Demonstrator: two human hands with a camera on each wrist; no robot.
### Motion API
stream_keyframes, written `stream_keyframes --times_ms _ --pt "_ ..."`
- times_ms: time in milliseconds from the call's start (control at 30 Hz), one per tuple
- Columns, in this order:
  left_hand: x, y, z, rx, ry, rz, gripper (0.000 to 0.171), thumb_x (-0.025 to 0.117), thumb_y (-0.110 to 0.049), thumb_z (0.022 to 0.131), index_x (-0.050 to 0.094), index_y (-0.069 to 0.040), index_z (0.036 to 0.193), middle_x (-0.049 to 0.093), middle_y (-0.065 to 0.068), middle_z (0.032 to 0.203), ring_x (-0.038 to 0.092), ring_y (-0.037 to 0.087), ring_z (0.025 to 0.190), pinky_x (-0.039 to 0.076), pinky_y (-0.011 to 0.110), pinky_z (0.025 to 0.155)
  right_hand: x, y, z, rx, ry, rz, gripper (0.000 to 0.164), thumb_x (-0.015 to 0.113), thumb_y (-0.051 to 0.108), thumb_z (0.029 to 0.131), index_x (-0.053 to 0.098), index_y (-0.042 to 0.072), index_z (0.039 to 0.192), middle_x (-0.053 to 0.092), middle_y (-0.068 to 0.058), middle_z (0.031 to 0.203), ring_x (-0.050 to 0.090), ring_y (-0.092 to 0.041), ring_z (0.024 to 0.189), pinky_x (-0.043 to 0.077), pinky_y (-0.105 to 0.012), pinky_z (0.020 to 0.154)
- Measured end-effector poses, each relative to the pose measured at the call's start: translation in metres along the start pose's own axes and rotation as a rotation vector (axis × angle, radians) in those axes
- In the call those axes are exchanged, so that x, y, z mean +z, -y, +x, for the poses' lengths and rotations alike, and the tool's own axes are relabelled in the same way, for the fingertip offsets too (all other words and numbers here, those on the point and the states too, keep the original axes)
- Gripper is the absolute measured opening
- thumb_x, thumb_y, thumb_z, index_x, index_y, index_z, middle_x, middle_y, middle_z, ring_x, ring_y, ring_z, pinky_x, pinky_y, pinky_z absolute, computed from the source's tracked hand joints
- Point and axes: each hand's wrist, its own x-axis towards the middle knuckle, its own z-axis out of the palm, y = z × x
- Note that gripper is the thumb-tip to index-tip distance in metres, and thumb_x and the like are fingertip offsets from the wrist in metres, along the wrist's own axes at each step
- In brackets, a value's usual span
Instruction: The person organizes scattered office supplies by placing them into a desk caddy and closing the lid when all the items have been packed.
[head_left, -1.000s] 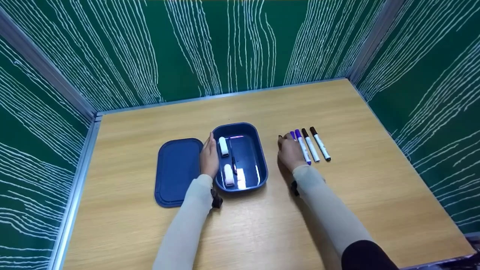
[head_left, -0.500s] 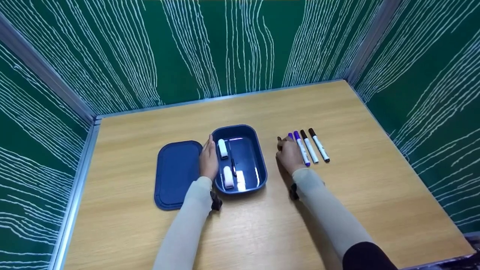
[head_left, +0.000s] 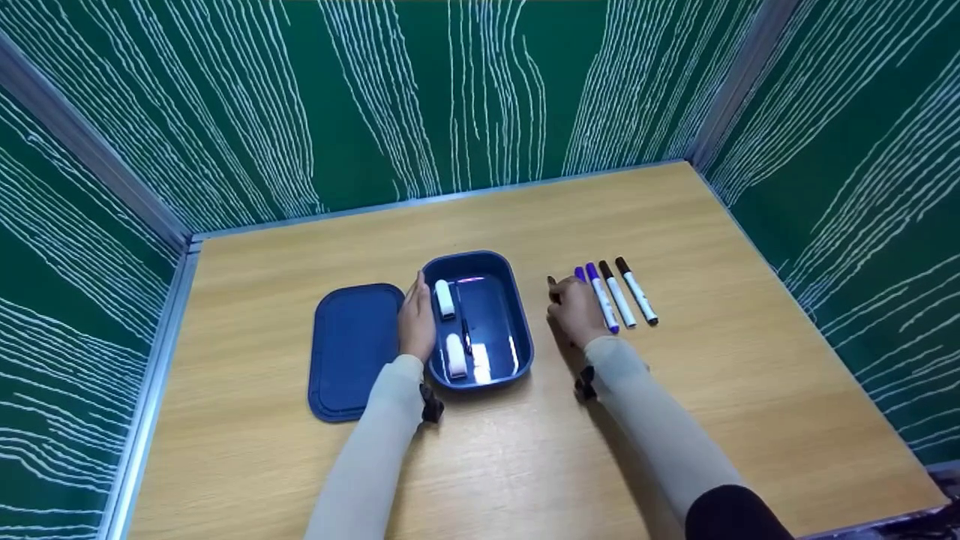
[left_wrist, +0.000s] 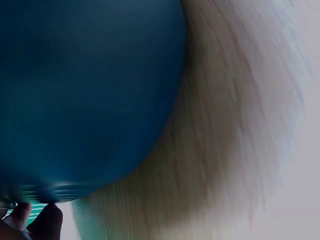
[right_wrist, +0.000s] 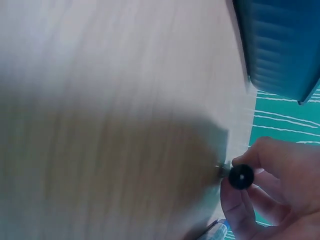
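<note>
My left hand (head_left: 417, 319) lies with straight fingers along the left wall of a dark blue box (head_left: 521, 330), between it and the blue lid (head_left: 352, 352). Inside the box are two white block-like items, one toward the back (head_left: 445, 299) and one toward the front (head_left: 455, 355), plus a thin black pen (head_left: 466, 334). To the right of the box, my right hand (head_left: 581, 311) pinches a black pen (right_wrist: 241, 176) between thumb and fingers; its round end faces the right wrist camera. Most of that pen is hidden by the hand in the head view.
Just right of my right hand lie several markers side by side: a purple-capped marker (head_left: 602, 297), a second purple one partly covered by the hand, and two dark-capped markers, the outermost one (head_left: 637, 292) farthest right. Green line-patterned panels (head_left: 360, 97) enclose the wooden table (head_left: 247, 300).
My right hand, still pinching the black pen, has shifted very slightly left, away from the markers. My left hand stays against the box. The head view has tilted a little.
</note>
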Motion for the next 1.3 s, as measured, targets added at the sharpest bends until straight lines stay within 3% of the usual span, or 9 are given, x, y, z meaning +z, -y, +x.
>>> stream_keyframes --times_ms 200,400,567,767,867,1000,1133,1300 --pt "-0.001 0.001 0.001 0.000 0.007 -0.006 0.056 0.023 -0.046 0.108 0.024 -0.019 0.158 0.025 -0.001 0.163 0.021 0.020 0.150 0.017 0.041 0.123 -0.002 0.002 0.000 0.035 0.041 0.025 0.038 0.065 -0.007 0.080 0.069 -0.005 0.117 0.068 -0.021 0.117 0.065 -0.031 0.101 0.057 -0.039 0.084" --pt "-0.001 0.000 0.001 -0.003 0.009 -0.010 0.057 0.023 -0.048 0.107 0.024 -0.021 0.158 0.025 -0.003 0.163 0.021 0.018 0.150 0.017 0.039 0.123 -0.003 0.006 -0.001 0.094 0.065 0.078 0.039 0.064 -0.007 0.081 0.067 -0.005 0.120 0.067 -0.022 0.121 0.065 -0.025 0.075 0.058 -0.035 0.070" --pt "0.000 0.000 0.002 -0.011 0.006 -0.017 0.055 0.024 -0.046 0.108 0.023 -0.023 0.158 0.024 -0.004 0.163 0.020 0.018 0.150 0.016 0.039 0.123 -0.003 0.012 -0.002 0.142 0.066 0.113 0.039 0.062 -0.006 0.081 0.068 -0.003 0.120 0.068 -0.020 0.119 0.065 -0.018 0.074 0.058 -0.031 0.072" --pt "0.001 0.001 0.002 -0.011 0.004 -0.017 0.058 0.023 -0.048 0.107 0.025 -0.019 0.158 0.025 -0.003 0.163 0.019 0.019 0.151 0.015 0.040 0.123 -0.004 0.016 -0.002 0.156 0.039 0.187 0.041 0.061 -0.007 0.082 0.067 -0.003 0.122 0.068 -0.022 0.117 0.057 -0.013 0.049 0.050 -0.023 0.049" --pt "0.001 0.001 0.002 0.010 -0.002 -0.017 0.056 0.024 -0.046 0.108 0.025 -0.019 0.157 0.026 -0.001 0.162 0.022 0.019 0.150 0.017 0.039 0.123 -0.005 0.018 -0.001 0.109 -0.010 0.159 0.040 0.061 -0.007 0.079 0.070 -0.002 0.118 0.070 -0.021 0.115 0.062 -0.015 0.061 0.049 -0.023 0.054" --pt "0.002 0.001 0.002 0.038 -0.017 -0.008 0.054 0.024 -0.043 0.108 0.027 -0.019 0.157 0.029 0.000 0.161 0.026 0.019 0.148 0.021 0.037 0.121 -0.007 0.021 0.000 0.063 -0.066 0.115 0.040 0.060 -0.006 0.076 0.073 0.000 0.113 0.070 -0.018 0.116 0.065 -0.022 0.089 0.053 -0.028 0.072" --pt "0.002 0.001 0.002 0.029 -0.018 -0.004 0.054 0.024 -0.043 0.108 0.027 -0.020 0.157 0.029 -0.001 0.161 0.026 0.019 0.148 0.021 0.038 0.122 -0.008 0.024 0.001 0.045 -0.076 0.137 0.039 0.061 -0.006 0.078 0.073 0.000 0.114 0.069 -0.019 0.119 0.068 -0.028 0.099 0.057 -0.038 0.081" --pt "0.002 0.000 0.002 0.017 -0.020 0.006 0.054 0.024 -0.044 0.108 0.027 -0.020 0.157 0.029 -0.001 0.161 0.025 0.020 0.149 0.020 0.039 0.122 -0.009 0.030 0.003 0.018 -0.107 0.143 0.037 0.063 -0.005 0.079 0.072 -0.001 0.115 0.068 -0.020 0.120 0.066 -0.032 0.110 0.056 -0.040 0.090"
